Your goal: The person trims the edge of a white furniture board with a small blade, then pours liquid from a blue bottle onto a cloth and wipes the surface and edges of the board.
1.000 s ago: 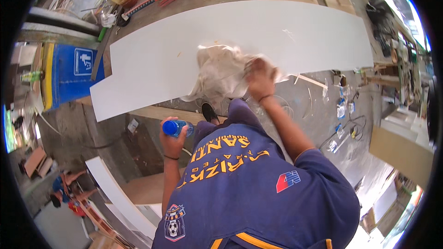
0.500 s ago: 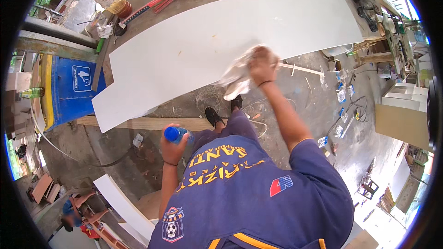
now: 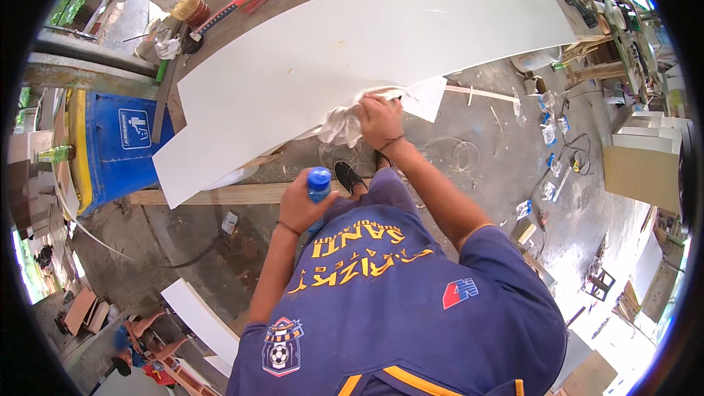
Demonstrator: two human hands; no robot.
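Observation:
A long white board [image 3: 352,51] lies across the work area in front of me. My right hand [image 3: 381,119] presses a crumpled white rag [image 3: 341,126] against the board's near edge. Closer to my chest, my left hand [image 3: 297,209] is wrapped around a bottle with a blue cap [image 3: 319,178], held upright and apart from the board. My blue shirt fills the lower part of the view, and one dark shoe [image 3: 346,176] shows on the concrete floor below the bottle.
A blue bin [image 3: 117,147] stands at the left beside a wooden plank [image 3: 220,194] under the board. A red-handled tool [image 3: 235,4] lies beyond the board. White cabinet boxes [image 3: 645,161] stand at right. Wire coils [image 3: 462,154] and small scraps litter the floor.
My right hand and the rag have slid from the middle of the board toward its near edge. The left hand with the bottle has risen slightly.

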